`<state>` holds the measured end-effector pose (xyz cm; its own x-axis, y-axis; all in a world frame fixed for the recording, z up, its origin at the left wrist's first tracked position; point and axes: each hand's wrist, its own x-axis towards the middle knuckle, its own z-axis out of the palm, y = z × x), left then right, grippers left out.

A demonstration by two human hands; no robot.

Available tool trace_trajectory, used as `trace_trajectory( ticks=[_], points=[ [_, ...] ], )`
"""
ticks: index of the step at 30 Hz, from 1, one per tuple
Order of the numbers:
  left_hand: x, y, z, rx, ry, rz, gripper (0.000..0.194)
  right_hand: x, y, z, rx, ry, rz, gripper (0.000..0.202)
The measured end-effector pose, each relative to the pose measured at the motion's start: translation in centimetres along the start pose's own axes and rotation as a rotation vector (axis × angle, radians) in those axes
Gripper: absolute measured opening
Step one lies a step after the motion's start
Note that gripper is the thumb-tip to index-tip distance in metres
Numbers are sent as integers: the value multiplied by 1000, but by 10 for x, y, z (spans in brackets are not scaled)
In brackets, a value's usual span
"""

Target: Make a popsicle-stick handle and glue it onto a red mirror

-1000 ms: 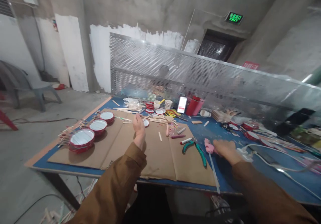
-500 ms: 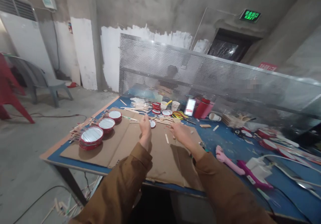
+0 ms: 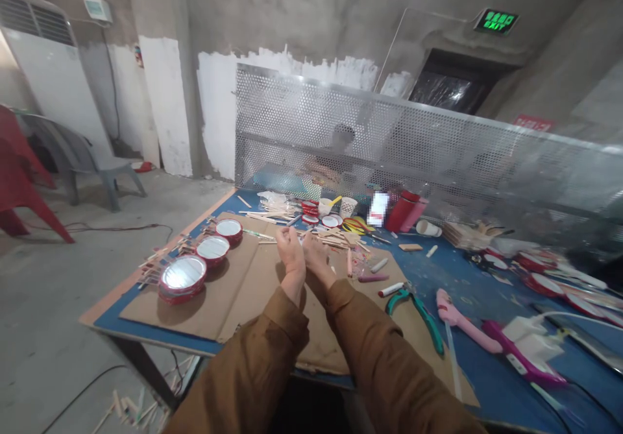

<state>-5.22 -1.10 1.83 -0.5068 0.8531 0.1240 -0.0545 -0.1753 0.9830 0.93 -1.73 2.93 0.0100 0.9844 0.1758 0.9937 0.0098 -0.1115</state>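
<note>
My left hand (image 3: 291,253) is closed above the middle of the cardboard sheet (image 3: 257,275), fingers curled and pointing away from me. Right beside it, my right hand (image 3: 316,253) is also closed, its fingertips close against the left hand. Whatever sits between the hands is hidden by the fingers. Thin wooden sticks (image 3: 335,236) lie just behind the hands. On the left of the cardboard three red-rimmed drums with shiny round tops stand in a row: a near drum (image 3: 183,275), a middle drum (image 3: 212,250) and a far drum (image 3: 228,229), with sticks projecting at their left.
Teal-handled pliers (image 3: 421,314), markers (image 3: 390,289) and a pink glue gun (image 3: 467,324) lie to the right. Behind are paper cups (image 3: 348,207), a red bottle (image 3: 403,211) and yellow-handled scissors (image 3: 357,225). A perforated metal screen (image 3: 292,122) closes off the table's far side.
My right hand has moved left to meet my left hand. The pliers and markers now show where my right arm was. The white disc beside my left hand is now hidden.
</note>
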Motion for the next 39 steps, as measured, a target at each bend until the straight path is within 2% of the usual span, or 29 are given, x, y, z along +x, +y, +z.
trace_trajectory(
  ticks=[2, 5, 7, 9, 13, 15, 17, 20, 24, 30, 37, 39],
  points=[
    [-5, 6, 1, -31, 17, -52, 14, 6, 0, 8, 16, 10, -5, 37],
    [-10, 13, 2, -3, -40, -51, 19, 6, -1, 11, 28, 15, -18, 36],
    [-13, 16, 2, 34, -59, -42, 25, 3, 2, 7, 37, 35, -13, 36],
    [-14, 19, 2, 19, -73, -26, 28, -2, 9, -3, 83, 108, 4, 38],
    [-17, 21, 4, -54, -176, -16, 18, -14, 41, -28, 320, 371, 72, 65],
    [-20, 19, 5, -45, -279, -37, 13, -24, 63, -35, 460, 480, 72, 74],
    [-24, 17, 7, -21, -407, -69, 13, -38, 83, -35, 558, 528, 100, 81],
    [-30, 13, 12, 75, -589, -90, 13, -59, 106, -23, 622, 470, 127, 88],
    [-36, 8, 17, 296, -660, -14, 14, -74, 121, -2, 654, 372, 45, 84],
    [-34, -3, 17, 363, -794, 100, 22, -77, 120, 14, 656, 348, -13, 86],
    [-34, -5, 19, 391, -924, 145, 28, -79, 120, 17, 713, 310, 55, 88],
    [-35, -3, 19, 420, -928, 156, 27, -80, 124, 16, 724, 306, 69, 86]
  ],
)
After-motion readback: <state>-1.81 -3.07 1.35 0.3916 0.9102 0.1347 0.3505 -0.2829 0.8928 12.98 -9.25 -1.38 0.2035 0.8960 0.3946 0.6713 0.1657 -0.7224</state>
